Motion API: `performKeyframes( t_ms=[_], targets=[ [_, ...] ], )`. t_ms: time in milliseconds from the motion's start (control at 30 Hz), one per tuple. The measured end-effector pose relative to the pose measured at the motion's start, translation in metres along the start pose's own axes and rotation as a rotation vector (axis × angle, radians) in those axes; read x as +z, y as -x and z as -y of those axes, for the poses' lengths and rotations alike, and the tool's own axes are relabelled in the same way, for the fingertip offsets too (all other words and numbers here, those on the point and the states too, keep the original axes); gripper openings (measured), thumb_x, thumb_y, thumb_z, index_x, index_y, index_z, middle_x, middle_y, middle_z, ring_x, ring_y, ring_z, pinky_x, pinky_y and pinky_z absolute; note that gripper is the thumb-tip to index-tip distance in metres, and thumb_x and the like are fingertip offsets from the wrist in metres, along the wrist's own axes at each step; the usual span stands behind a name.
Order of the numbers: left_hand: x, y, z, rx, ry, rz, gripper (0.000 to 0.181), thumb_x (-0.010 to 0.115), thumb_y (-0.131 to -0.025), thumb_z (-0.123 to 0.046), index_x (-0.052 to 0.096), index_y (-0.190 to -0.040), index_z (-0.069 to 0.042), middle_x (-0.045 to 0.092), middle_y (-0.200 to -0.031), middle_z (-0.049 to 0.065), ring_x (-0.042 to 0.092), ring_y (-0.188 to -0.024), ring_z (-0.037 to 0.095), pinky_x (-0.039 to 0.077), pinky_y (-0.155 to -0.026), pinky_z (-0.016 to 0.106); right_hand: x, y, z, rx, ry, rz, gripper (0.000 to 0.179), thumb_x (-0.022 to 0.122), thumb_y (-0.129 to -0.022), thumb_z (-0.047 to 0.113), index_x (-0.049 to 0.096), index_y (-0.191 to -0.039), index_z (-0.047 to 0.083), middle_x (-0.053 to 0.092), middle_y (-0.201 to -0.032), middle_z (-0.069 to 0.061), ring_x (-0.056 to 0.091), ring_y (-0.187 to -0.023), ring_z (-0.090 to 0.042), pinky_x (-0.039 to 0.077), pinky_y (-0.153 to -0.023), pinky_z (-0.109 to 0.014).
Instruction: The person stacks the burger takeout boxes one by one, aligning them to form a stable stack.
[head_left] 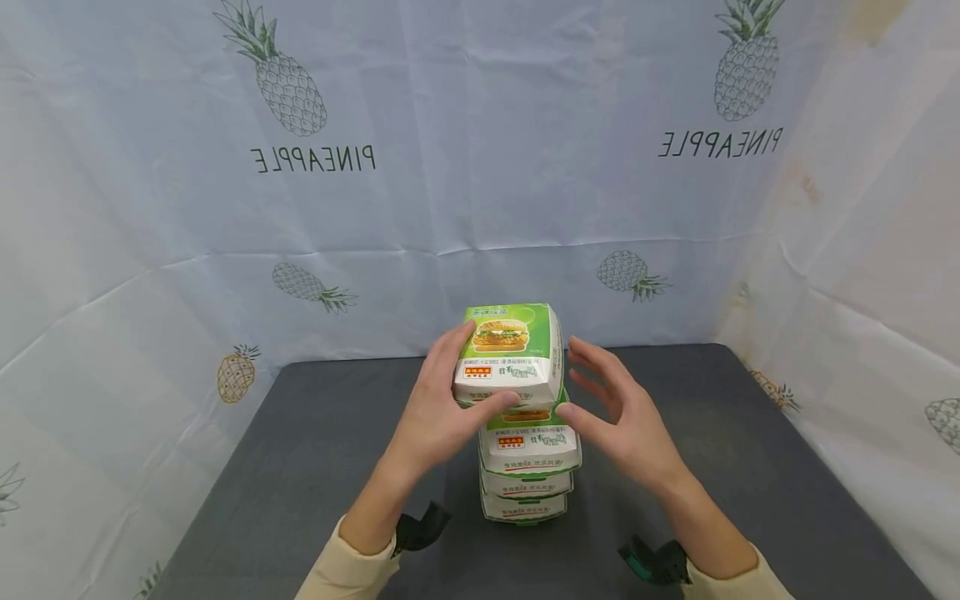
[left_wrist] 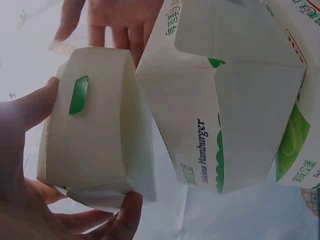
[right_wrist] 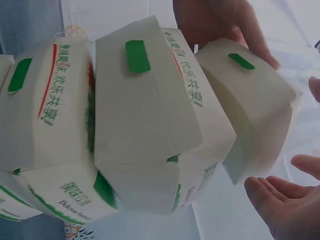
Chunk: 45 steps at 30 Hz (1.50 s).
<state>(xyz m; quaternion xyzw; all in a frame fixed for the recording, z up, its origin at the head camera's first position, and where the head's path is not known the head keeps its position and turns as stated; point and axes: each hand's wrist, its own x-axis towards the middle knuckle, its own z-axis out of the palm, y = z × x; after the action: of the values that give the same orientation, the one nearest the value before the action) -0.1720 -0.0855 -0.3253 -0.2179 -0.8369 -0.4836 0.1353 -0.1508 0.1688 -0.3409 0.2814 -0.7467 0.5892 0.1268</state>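
Observation:
My left hand grips a hamburger box, its thumb across the front and its fingers along the far left side. Green and white, with a printed burger on its lid, this box is over a stack of matching boxes. Whether it touches the one below, I cannot tell. To the right, my right hand has its fingers spread and loosely bent beside the held box. In the right wrist view a gap shows between the right fingertips and that box. Closed flaps with green tabs face both wrist cameras.
The stack stands on a dark grey table. Behind the table hangs a white cloth printed with pineapples, and it also covers both sides. A dark strap is at the left wrist, another at the right.

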Motion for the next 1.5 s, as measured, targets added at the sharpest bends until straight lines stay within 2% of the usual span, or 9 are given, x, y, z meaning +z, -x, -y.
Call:
performKeyframes(
  t_ms=[167,333,533,633,900,1100,1333,1500],
  targets=[
    [0.003,0.001,-0.004,0.026,-0.035,-0.004,0.095,0.084,-0.084,-0.047,0.032,-0.160,-0.026,0.027,-0.162,-0.003,0.037,-0.138,0.024,0.045,-0.098,0.052,0.004,-0.008,0.002,-0.036,-0.017,-0.003,0.071,0.067,-0.094,-0.005,0.038,-0.157,0.013,0.038,-0.155,-0.006,0.041,-0.142,-0.024,0.039,-0.112,-0.029],
    [0.005,0.003,-0.004,0.054,-0.058,-0.003,0.093,0.082,-0.085,-0.047,0.033,-0.160,-0.025,0.027,-0.163,-0.001,0.035,-0.141,0.026,0.045,-0.099,0.054,0.005,-0.009,-0.001,-0.017,-0.001,-0.033,0.071,0.068,-0.094,-0.003,0.040,-0.157,0.013,0.039,-0.154,-0.005,0.041,-0.141,-0.017,0.040,-0.110,-0.023],
    [0.002,0.004,-0.004,0.078,0.037,0.024,0.082,0.079,-0.091,-0.036,0.036,-0.159,-0.022,0.031,-0.160,-0.002,0.039,-0.134,0.020,0.051,-0.093,0.047,0.001,-0.009,-0.005,0.019,-0.016,-0.057,0.068,0.066,-0.095,-0.002,0.040,-0.156,0.010,0.040,-0.153,-0.006,0.042,-0.139,-0.015,0.040,-0.106,-0.019],
    [0.002,0.004,-0.002,0.077,0.085,0.030,0.078,0.078,-0.092,-0.031,0.037,-0.158,-0.021,0.034,-0.159,-0.002,0.040,-0.133,0.018,0.050,-0.097,0.047,-0.002,-0.009,-0.007,0.023,-0.048,-0.051,0.067,0.065,-0.095,-0.004,0.039,-0.156,0.006,0.040,-0.154,-0.009,0.042,-0.139,-0.015,0.041,-0.105,-0.019],
    [0.003,0.009,0.005,0.059,0.168,0.041,0.073,0.074,-0.095,-0.025,0.038,-0.158,-0.021,0.041,-0.152,0.003,0.045,-0.128,0.022,0.051,-0.096,0.049,-0.005,-0.005,-0.008,0.021,-0.059,-0.040,0.064,0.064,-0.095,-0.006,0.042,-0.154,0.004,0.041,-0.151,-0.011,0.044,-0.137,-0.015,0.042,-0.104,-0.020],
    [0.003,0.011,0.009,0.084,0.169,0.032,0.070,0.073,-0.095,-0.024,0.040,-0.157,-0.018,0.043,-0.151,0.004,0.045,-0.129,0.022,0.051,-0.096,0.051,-0.004,0.000,-0.009,0.022,-0.062,-0.030,0.063,0.065,-0.095,-0.006,0.042,-0.153,0.003,0.043,-0.147,-0.013,0.047,-0.132,-0.016,0.046,-0.101,-0.021],
    [0.005,0.014,0.010,0.103,0.155,0.039,0.068,0.073,-0.095,-0.026,0.042,-0.155,-0.017,0.043,-0.150,0.002,0.048,-0.127,0.020,0.053,-0.094,0.040,-0.003,0.004,-0.011,0.029,-0.055,-0.028,0.060,0.063,-0.096,-0.006,0.043,-0.152,0.002,0.043,-0.147,-0.014,0.048,-0.131,-0.014,0.048,-0.098,-0.021],
    [0.005,0.016,0.011,0.085,0.153,0.035,0.067,0.074,-0.095,-0.027,0.044,-0.154,-0.016,0.045,-0.148,0.001,0.047,-0.126,0.019,0.053,-0.093,0.045,-0.003,0.005,-0.013,0.041,-0.062,-0.020,0.060,0.063,-0.096,-0.005,0.042,-0.152,0.001,0.042,-0.148,-0.014,0.048,-0.131,-0.014,0.048,-0.098,-0.022]
  ],
)
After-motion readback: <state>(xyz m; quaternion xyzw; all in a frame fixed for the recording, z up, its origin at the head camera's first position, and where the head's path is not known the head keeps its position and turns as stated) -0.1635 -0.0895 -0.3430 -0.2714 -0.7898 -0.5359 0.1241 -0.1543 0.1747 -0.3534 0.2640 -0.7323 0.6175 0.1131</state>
